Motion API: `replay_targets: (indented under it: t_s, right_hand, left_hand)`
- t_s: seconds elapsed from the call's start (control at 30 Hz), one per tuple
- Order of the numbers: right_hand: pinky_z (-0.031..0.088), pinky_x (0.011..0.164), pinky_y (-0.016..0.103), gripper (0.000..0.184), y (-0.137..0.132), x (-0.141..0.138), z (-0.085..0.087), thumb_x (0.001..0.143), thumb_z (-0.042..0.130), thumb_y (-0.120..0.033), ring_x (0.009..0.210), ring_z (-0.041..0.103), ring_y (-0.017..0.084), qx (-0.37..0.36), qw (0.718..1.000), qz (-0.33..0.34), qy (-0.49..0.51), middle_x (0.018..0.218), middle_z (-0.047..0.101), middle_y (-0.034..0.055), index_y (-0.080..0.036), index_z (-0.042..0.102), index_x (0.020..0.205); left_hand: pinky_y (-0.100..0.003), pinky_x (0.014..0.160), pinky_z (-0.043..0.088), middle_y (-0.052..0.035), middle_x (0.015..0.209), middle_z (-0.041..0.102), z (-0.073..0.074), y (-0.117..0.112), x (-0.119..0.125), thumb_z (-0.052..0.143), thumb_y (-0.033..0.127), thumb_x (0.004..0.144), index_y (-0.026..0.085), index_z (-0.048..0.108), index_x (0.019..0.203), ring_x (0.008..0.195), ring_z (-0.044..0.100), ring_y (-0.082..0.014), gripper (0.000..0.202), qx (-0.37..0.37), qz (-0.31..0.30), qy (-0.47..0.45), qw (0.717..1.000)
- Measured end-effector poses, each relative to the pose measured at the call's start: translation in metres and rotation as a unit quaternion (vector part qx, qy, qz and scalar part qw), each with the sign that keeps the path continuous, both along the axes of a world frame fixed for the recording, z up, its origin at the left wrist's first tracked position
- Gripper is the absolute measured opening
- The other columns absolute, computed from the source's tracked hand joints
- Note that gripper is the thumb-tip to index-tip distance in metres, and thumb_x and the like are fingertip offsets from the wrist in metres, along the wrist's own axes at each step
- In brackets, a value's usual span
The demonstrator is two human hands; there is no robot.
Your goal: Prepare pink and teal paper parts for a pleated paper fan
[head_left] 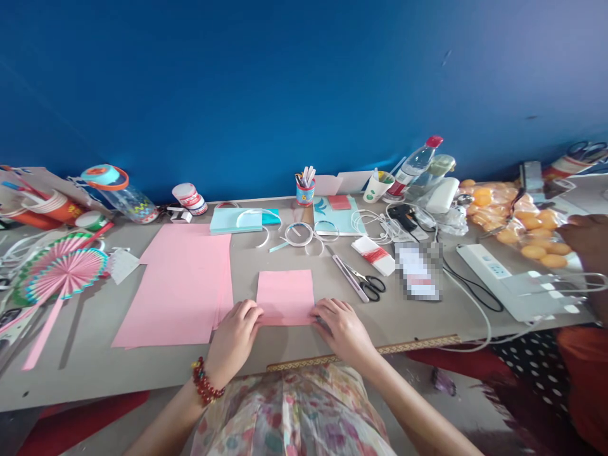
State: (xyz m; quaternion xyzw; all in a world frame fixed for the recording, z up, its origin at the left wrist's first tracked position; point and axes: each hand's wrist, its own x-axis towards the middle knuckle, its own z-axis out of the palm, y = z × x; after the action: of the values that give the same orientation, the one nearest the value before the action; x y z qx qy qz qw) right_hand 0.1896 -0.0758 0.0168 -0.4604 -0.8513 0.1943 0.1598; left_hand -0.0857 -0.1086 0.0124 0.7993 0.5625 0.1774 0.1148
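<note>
A small pink paper sheet [285, 294] lies on the grey table [142, 373] right in front of me. My left hand [235, 339] has its fingers curled onto the sheet's near left corner. My right hand [342, 329] presses its bent fingers on the near right corner. Both hands pinch or hold down the sheet's near edge. A red bead bracelet [204, 383] circles my left wrist.
A stack of larger pink sheets [183, 285] lies left of the small one. Scissors [368, 283] and a craft knife [346, 272] lie to the right. Folded paper fans [61, 269] sit far left. Another person's hand [586, 244] rests beside a bag of orange balls [520, 225].
</note>
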Motion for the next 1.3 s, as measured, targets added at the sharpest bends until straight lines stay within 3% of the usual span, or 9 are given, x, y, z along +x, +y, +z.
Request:
replay_targets:
  t_s: [0.2, 0.33, 0.57, 0.93, 1.13, 1.3]
  right_hand:
    - [0.038, 0.082, 0.034, 0.011, 0.002, -0.001, 0.005, 0.09, 0.062, -0.016, 0.095, 0.056, 0.022, -0.022, 0.999, -0.001, -0.034, 0.103, 0.064, 0.0043, -0.021, 0.064, 0.1]
    - [0.039, 0.083, 0.034, 0.015, 0.0, 0.0, 0.0, 0.094, 0.058, -0.018, 0.096, 0.055, 0.021, -0.008, 1.0, 0.001, -0.022, 0.105, 0.063, 0.0045, -0.023, 0.065, 0.107]
    - [0.041, 0.081, 0.035, 0.022, -0.004, 0.001, -0.01, 0.099, 0.05, -0.023, 0.095, 0.053, 0.022, 0.042, 0.999, 0.0, -0.005, 0.107, 0.064, 0.0063, -0.025, 0.067, 0.114]
    - [0.041, 0.081, 0.034, 0.018, -0.005, 0.002, -0.015, 0.098, 0.052, -0.02, 0.091, 0.058, 0.02, 0.055, 0.995, -0.007, 0.079, 0.1, 0.067, 0.006, -0.023, 0.07, 0.099]
    - [0.042, 0.082, 0.034, 0.016, -0.007, 0.003, -0.017, 0.096, 0.054, -0.018, 0.085, 0.06, 0.018, 0.06, 0.993, -0.002, 0.098, 0.092, 0.07, 0.0047, -0.022, 0.07, 0.094]
    - [0.043, 0.079, 0.032, 0.02, 0.001, 0.005, -0.013, 0.099, 0.052, -0.022, 0.083, 0.063, 0.017, 0.045, 0.995, 0.015, 0.082, 0.091, 0.071, 0.0042, -0.023, 0.072, 0.098]
  left_hand:
    - [-0.034, 0.074, 0.053, -0.0054, 0.102, 0.06, 0.001, 0.001, 0.0, 0.044, 0.013, 0.097, 0.022, 0.056, 0.102, 0.09, 0.062, -0.0209, 0.016, -0.01, -0.009, 0.012, 1.0]
    - [-0.037, 0.082, 0.054, -0.0076, 0.111, 0.061, -0.004, -0.002, -0.003, 0.044, 0.012, 0.097, 0.022, 0.059, 0.118, 0.098, 0.061, -0.0222, 0.027, 0.024, -0.015, 0.017, 0.999]
    - [-0.042, 0.097, 0.052, -0.0078, 0.133, 0.06, -0.013, -0.004, -0.007, 0.047, 0.012, 0.098, 0.02, 0.064, 0.118, 0.12, 0.055, -0.0244, 0.028, 0.079, -0.04, 0.028, 0.996]
    - [-0.041, 0.091, 0.051, -0.0069, 0.115, 0.067, -0.011, -0.012, -0.002, 0.05, 0.01, 0.096, 0.02, 0.066, 0.103, 0.106, 0.059, -0.0243, 0.02, 0.085, -0.022, 0.013, 0.996]
    - [-0.036, 0.078, 0.05, -0.0055, 0.097, 0.064, -0.014, -0.017, -0.003, 0.048, 0.011, 0.097, 0.02, 0.064, 0.098, 0.088, 0.06, -0.0204, 0.019, 0.063, -0.017, -0.008, 0.998]
    - [-0.035, 0.081, 0.05, -0.005, 0.099, 0.065, -0.015, -0.011, -0.004, 0.047, 0.019, 0.1, 0.022, 0.06, 0.106, 0.092, 0.061, -0.0208, 0.014, 0.053, -0.004, -0.046, 0.998]
